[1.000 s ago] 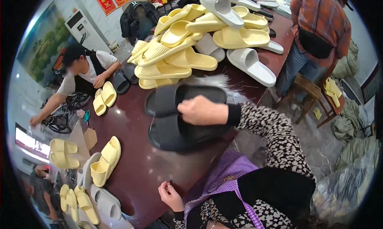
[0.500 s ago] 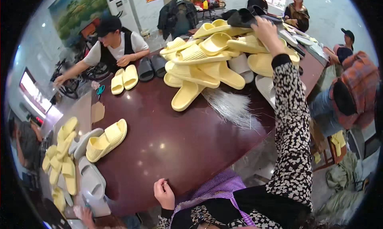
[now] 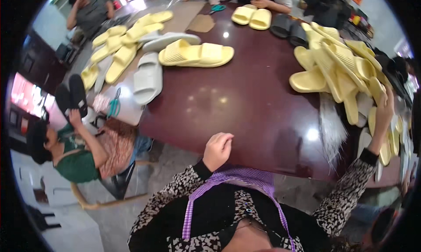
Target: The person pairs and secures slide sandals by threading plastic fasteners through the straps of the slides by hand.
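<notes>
My right hand [image 3: 385, 109] reaches to the right side of a heap of yellow slippers [image 3: 346, 67]. Its fingers are stretched out against a yellow slipper [image 3: 376, 90], and their tips are partly hard to make out. Black slippers [image 3: 391, 72] lie just beyond it on the heap. Close to my body, my left hand [image 3: 218, 151] hovers at the table's near edge with its fingers curled in; whatever they may hold is hidden. A bundle of thin clear strips [image 3: 332, 129] hangs down beside the heap.
On the dark red table [image 3: 245, 102], a yellow pair [image 3: 197, 54] sits beside grey slippers [image 3: 148, 78]. More yellow slippers [image 3: 120, 61] cover the left end. Teal scissors [image 3: 115, 106] lie near a seated person [image 3: 74, 155] holding black slippers [image 3: 71, 96]. Another yellow pair [image 3: 251, 17] stands far off.
My view has swung to the left, so the heap now appears at the right edge. My right hand has come off the black slippers to the heap's near side. The left hand stays curled.
</notes>
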{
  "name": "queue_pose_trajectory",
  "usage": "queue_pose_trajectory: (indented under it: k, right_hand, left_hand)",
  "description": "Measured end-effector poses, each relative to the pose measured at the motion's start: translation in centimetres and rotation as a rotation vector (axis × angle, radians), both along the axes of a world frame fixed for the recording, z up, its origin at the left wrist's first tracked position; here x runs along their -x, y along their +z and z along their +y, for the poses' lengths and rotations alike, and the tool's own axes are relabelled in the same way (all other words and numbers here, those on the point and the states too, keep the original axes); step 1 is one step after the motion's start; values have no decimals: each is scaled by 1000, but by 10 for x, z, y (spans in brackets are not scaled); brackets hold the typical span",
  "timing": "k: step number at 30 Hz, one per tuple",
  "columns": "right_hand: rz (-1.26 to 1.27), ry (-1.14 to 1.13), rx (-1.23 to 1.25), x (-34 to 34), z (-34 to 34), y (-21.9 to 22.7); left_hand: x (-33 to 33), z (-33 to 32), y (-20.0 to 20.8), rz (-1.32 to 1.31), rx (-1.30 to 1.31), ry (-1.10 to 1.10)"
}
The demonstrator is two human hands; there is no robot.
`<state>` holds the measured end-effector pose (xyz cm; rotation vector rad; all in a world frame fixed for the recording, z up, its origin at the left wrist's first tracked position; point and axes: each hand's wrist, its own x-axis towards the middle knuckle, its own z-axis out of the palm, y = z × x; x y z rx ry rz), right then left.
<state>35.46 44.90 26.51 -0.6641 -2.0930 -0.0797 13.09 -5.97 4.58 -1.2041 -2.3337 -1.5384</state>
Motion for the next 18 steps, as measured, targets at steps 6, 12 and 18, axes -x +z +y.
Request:
queue_pose_trajectory:
  k: [6, 12, 18]
  right_hand:
    - [88, 492, 274, 103, -188, -95]
    - [81, 839, 745, 174, -283, -159]
    - [54, 817, 744, 188, -292, -202]
  left_hand:
    - [6, -3, 1, -355, -39, -57]
    - [67, -7, 12, -205, -46, 75]
    - [199, 16, 21, 266, 73, 155]
